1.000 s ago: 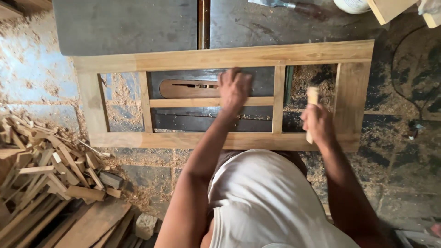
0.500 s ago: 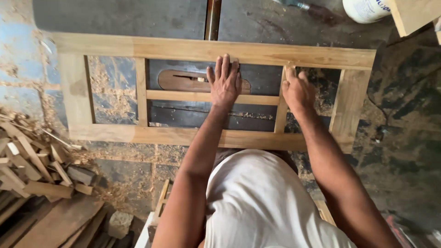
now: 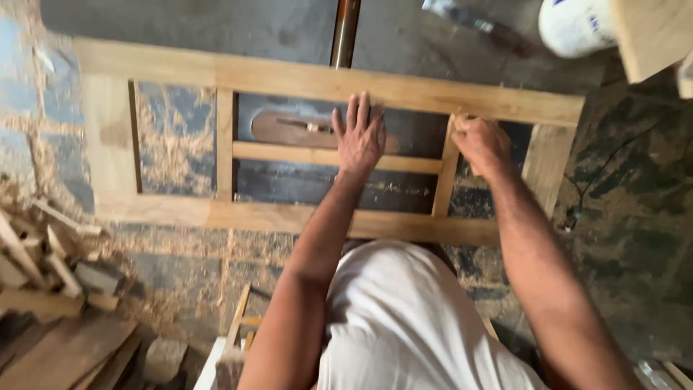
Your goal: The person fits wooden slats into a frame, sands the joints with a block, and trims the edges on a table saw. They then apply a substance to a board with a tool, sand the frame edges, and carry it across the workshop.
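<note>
A pale wooden frame (image 3: 289,79) with rails and upright bars lies flat on a dark machine table (image 3: 180,25). My left hand (image 3: 359,137) rests flat, fingers spread, on the frame's middle cross rail (image 3: 281,152). My right hand (image 3: 480,142) is a closed fist at the top of the right upright bar (image 3: 442,191), where it meets the top rail. It grips a pale wooden handle, almost wholly hidden in the fist. A brown slotted insert plate (image 3: 289,130) shows through the frame beside my left hand.
Sawdust covers the table's left side. A pile of scrap wood (image 3: 43,282) lies at the lower left. A metal pipe (image 3: 345,29) runs away from the frame's top. At the top right are a white bucket (image 3: 574,29) and a wooden board (image 3: 653,36).
My right hand moved from the frame's lower right up to the top of the right upright bar with the wooden handle. My left hand stayed on the middle rail. The view shifted.
</note>
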